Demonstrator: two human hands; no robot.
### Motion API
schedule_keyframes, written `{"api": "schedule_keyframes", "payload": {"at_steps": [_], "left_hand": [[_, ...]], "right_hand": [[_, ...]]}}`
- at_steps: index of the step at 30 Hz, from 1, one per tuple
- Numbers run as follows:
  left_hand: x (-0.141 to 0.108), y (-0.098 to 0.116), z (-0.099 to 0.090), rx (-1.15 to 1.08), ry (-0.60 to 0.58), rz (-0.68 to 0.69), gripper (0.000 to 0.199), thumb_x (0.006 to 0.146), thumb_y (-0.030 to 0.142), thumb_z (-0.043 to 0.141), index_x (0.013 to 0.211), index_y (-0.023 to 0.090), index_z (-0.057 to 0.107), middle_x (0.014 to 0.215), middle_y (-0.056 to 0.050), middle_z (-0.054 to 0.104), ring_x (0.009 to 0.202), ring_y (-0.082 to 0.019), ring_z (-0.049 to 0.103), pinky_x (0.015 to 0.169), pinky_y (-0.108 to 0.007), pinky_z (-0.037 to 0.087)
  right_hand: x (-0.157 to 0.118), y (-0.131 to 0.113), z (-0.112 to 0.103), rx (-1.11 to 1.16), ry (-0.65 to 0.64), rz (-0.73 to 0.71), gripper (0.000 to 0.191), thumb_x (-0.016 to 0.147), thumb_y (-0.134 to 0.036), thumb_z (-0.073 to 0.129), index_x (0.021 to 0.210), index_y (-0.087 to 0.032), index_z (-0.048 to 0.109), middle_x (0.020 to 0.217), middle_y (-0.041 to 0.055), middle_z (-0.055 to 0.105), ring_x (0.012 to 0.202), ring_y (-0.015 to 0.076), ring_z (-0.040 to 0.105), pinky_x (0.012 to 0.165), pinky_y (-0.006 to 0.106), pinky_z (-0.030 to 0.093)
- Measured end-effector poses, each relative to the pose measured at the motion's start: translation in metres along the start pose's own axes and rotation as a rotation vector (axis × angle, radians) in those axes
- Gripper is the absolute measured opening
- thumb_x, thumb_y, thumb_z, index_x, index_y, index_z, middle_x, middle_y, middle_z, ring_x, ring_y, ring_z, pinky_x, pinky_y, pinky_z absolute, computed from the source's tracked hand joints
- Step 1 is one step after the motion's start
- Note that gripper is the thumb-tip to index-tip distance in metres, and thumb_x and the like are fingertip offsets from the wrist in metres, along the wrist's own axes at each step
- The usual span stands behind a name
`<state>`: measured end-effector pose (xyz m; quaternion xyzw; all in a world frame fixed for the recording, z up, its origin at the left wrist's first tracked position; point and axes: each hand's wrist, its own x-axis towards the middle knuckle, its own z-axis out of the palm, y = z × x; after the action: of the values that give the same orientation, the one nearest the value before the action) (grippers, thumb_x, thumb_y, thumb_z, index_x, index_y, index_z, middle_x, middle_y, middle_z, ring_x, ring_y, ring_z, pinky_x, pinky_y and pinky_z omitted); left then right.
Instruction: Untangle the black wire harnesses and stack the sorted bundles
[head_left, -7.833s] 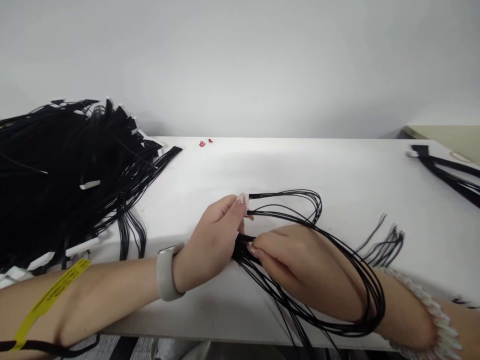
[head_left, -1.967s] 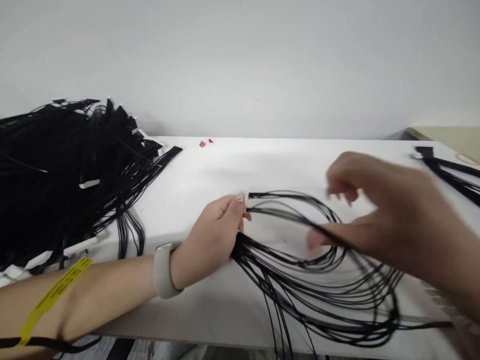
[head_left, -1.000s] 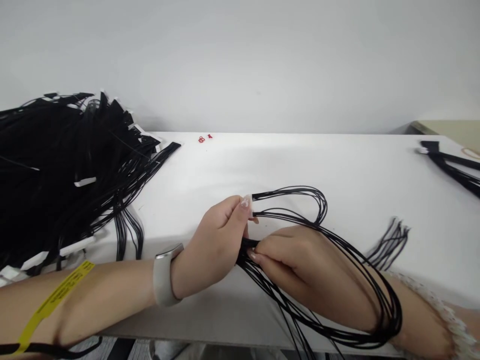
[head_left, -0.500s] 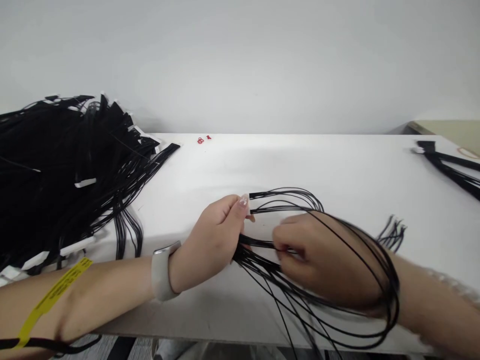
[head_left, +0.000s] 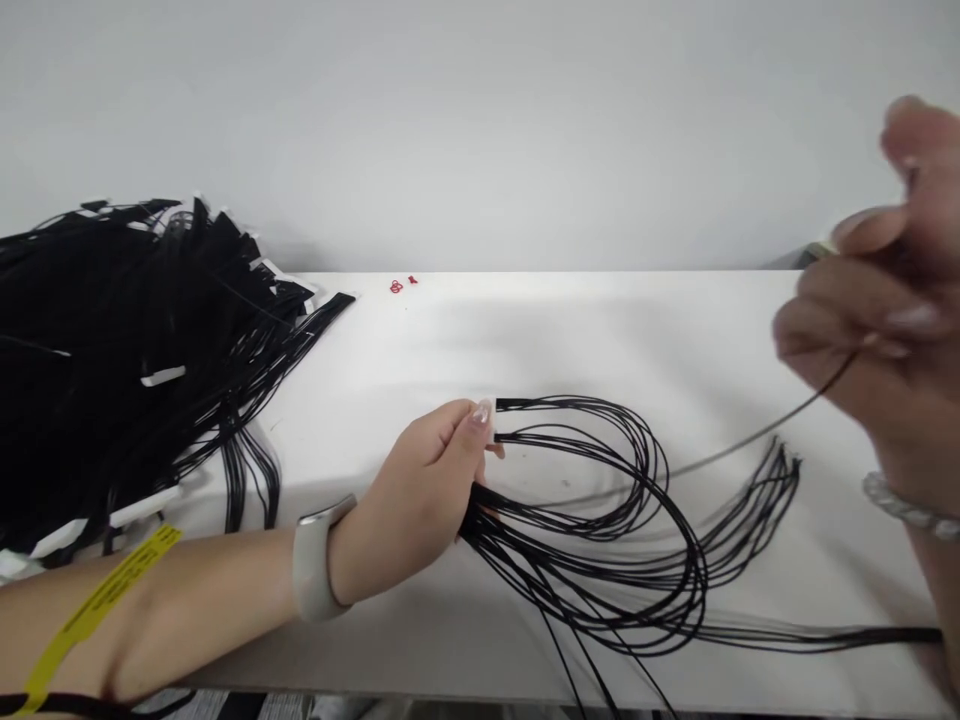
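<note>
My left hand (head_left: 424, 480), in the lower middle, is closed around a looped bundle of thin black wires (head_left: 637, 570). Under its thumb a white connector (head_left: 491, 420) shows, with wires running out of it to the right. My right hand (head_left: 874, 290) is raised at the right edge, somewhat blurred, its fingers curled round a single black wire (head_left: 772, 430). That strand slants down from the hand into the loops. Other wire ends (head_left: 787, 460) fan out on the table below my right hand, and some strands hang over the front edge.
On the left lies a large heap of black cable bundles (head_left: 90, 350) with white connectors. Small red pieces (head_left: 397, 286) rest near the back of the white table (head_left: 450, 340), which meets a pale wall (head_left: 480, 130). Some wires stretch to the right side.
My right hand has pulled out of the wire loops and moved up and right, drawing one wire along. The loops now lie lower on the table. My left hand keeps its hold almost in place.
</note>
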<state>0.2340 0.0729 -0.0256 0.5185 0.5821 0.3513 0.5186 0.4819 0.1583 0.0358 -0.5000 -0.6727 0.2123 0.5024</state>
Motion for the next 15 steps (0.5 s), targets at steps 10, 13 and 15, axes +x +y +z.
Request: {"api": "schedule_keyframes", "payload": {"at_steps": [10, 13, 15], "left_hand": [[-0.002, 0.004, 0.000, 0.120, -0.011, 0.085, 0.037, 0.087, 0.042, 0.031, 0.060, 0.017, 0.036, 0.053, 0.003, 0.037, 0.052, -0.009, 0.033, 0.049, -0.022, 0.029], [-0.003, 0.006, -0.001, 0.155, -0.020, 0.079, 0.037, 0.087, 0.042, 0.030, 0.061, 0.017, 0.037, 0.054, 0.004, 0.037, 0.052, -0.009, 0.034, 0.050, -0.022, 0.029], [-0.004, 0.007, -0.001, 0.176, -0.031, 0.075, 0.036, 0.087, 0.041, 0.030, 0.060, 0.017, 0.036, 0.053, 0.004, 0.036, 0.052, -0.009, 0.033, 0.050, -0.022, 0.028]], "right_hand": [[-0.061, -0.028, 0.064, -0.271, -0.513, -0.271, 0.008, 0.078, -0.015, 0.051, 0.077, -0.020, 0.058, 0.075, -0.0036, 0.058, 0.066, 0.0041, 0.051, 0.058, 0.016, 0.040], [-0.066, -0.026, 0.066, -0.269, -0.451, -0.300, 0.011, 0.077, -0.012, 0.052, 0.084, -0.020, 0.056, 0.073, -0.0047, 0.058, 0.064, 0.0034, 0.051, 0.058, 0.015, 0.038], [-0.070, -0.026, 0.067, -0.278, -0.431, -0.282, 0.010, 0.076, -0.013, 0.053, 0.083, -0.019, 0.052, 0.068, -0.0054, 0.056, 0.059, 0.0036, 0.050, 0.054, 0.015, 0.036]]}}
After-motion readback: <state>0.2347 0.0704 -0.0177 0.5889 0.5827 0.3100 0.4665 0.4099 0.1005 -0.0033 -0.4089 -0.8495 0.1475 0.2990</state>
